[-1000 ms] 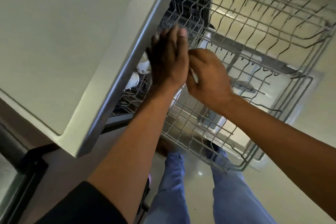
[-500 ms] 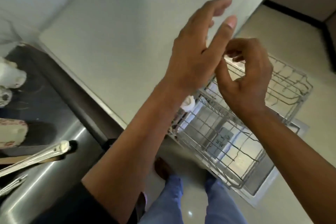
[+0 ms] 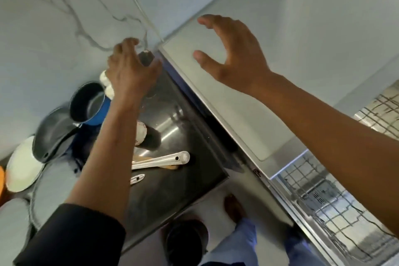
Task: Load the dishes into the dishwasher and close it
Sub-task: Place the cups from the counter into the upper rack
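Observation:
My left hand (image 3: 131, 71) reaches over the steel sink (image 3: 172, 181), fingers curled down around a small grey object that I cannot make out. White cups (image 3: 105, 79) sit just left of it. Below lie a blue pot (image 3: 90, 103), a dark pan (image 3: 54, 134), a white plate (image 3: 21, 166), a red-patterned mug (image 3: 141, 134) on its side, a long metal utensil (image 3: 162, 161) and a wooden spoon (image 3: 143, 159). My right hand (image 3: 233, 54) hovers open above the white countertop (image 3: 291, 60), holding nothing. The dishwasher's pulled-out wire rack (image 3: 323, 211) shows at the lower right.
A marble wall (image 3: 64, 17) backs the sink. A second wire rack (image 3: 384, 114) shows at the right edge. On the floor are a dark round bin (image 3: 185, 242) and my legs in blue trousers (image 3: 237, 248). A grey cloth or mat (image 3: 49, 188) lies left of the sink.
The view has swung from the dishwasher rack to the sink. My hands have parted: the left has dropped toward the sink's far corner, the right has spread open over the countertop.

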`<state>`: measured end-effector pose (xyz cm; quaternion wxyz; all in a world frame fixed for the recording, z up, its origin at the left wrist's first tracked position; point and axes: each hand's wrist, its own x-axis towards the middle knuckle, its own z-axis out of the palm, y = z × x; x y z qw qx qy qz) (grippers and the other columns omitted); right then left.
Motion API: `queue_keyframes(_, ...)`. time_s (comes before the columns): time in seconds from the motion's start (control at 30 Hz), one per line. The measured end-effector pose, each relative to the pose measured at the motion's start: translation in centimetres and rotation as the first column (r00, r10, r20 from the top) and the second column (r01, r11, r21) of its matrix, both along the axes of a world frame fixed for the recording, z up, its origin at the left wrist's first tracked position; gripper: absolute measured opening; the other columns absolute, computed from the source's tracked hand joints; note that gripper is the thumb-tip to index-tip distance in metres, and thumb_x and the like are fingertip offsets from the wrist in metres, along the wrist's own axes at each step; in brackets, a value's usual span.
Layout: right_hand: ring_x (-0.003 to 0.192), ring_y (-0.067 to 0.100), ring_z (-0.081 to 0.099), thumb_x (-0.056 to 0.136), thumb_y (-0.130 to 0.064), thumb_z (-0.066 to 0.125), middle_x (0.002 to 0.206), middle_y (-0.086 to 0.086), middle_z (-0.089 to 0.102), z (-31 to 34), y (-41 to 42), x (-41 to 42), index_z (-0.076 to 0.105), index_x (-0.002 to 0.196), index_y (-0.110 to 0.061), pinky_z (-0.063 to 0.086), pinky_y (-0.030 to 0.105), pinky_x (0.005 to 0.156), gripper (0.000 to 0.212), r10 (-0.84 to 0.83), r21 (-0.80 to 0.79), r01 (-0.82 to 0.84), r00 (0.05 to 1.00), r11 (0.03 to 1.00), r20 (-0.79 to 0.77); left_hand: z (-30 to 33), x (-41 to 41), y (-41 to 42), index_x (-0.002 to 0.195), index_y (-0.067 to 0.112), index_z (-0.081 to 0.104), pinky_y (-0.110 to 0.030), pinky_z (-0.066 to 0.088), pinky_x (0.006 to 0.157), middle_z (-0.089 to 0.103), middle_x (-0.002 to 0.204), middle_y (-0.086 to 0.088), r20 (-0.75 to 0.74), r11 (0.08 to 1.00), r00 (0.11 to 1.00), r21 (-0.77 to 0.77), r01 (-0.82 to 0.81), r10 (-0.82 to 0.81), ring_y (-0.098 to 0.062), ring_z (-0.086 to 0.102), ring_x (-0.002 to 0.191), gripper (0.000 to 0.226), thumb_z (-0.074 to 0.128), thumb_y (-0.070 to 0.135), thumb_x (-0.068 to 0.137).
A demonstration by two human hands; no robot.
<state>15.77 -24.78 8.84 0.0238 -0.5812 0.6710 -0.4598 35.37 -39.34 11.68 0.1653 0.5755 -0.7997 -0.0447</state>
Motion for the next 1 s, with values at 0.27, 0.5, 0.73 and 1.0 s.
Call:
queue_keyframes(0.27,0.145,0.031,0.039,0.086,-0.067,0.062,0.161,0.005,0.040,-1.6,-8.0,5.6,0.025,0.162,-0.028,0.039,0.053,0.115,0.093,0.403,0.496,-0.279,0.901,0.822,-0.161,-3.9,9.7,-8.3,0.143,0.021,0.044,-0.063,0.041,0.107,0.045,0.145,-0.022,0.388,0.927,0.918,0.306,-0.216,0.086,-0.049,0.044,0.133,0.084,0.077,0.056,0.075)
queue_keyframes(0.5,0.153,0.031,0.026,0.086,-0.065,0.066,0.167,0.007,0.027,-4.3,-8.5,7.7,0.019,0.163,-0.032,0.035,0.056,0.118,0.096,0.501,0.634,-0.297,0.849,0.714,-0.167,-5.1,11.2,-9.8,0.131,0.023,0.058,-0.055,0.052,0.092,0.052,0.131,-0.020,0.361,0.950,0.932,0.273,-0.149,0.043,-0.046,0.059,0.111,0.069,0.082,0.052,0.073)
queue_keyframes(0.73,0.152,0.031,0.028,0.087,-0.066,0.065,0.166,0.006,0.031,-4.6,-7.8,7.8,0.021,0.163,-0.030,0.037,0.055,0.117,0.095,0.470,0.603,-0.289,0.867,0.743,-0.163,-4.2,11.5,-9.7,0.130,0.022,0.066,-0.051,0.049,0.092,0.066,0.123,-0.018,0.286,0.961,0.950,0.203,-0.187,0.125,-0.044,0.060,0.113,0.067,0.089,0.047,0.072)
queue_keyframes(1.0,0.150,0.030,0.033,0.087,-0.064,0.066,0.162,0.004,0.038,-5.1,-6.1,6.9,0.024,0.162,-0.028,0.038,0.053,0.117,0.094,0.428,0.538,-0.307,0.897,0.785,-0.112,-1.8,10.4,-7.5,0.130,0.028,0.064,-0.058,0.042,0.099,0.062,0.130,-0.016,0.262,0.969,0.945,0.099,-0.227,0.195,-0.044,0.052,0.122,0.066,0.090,0.041,0.071)
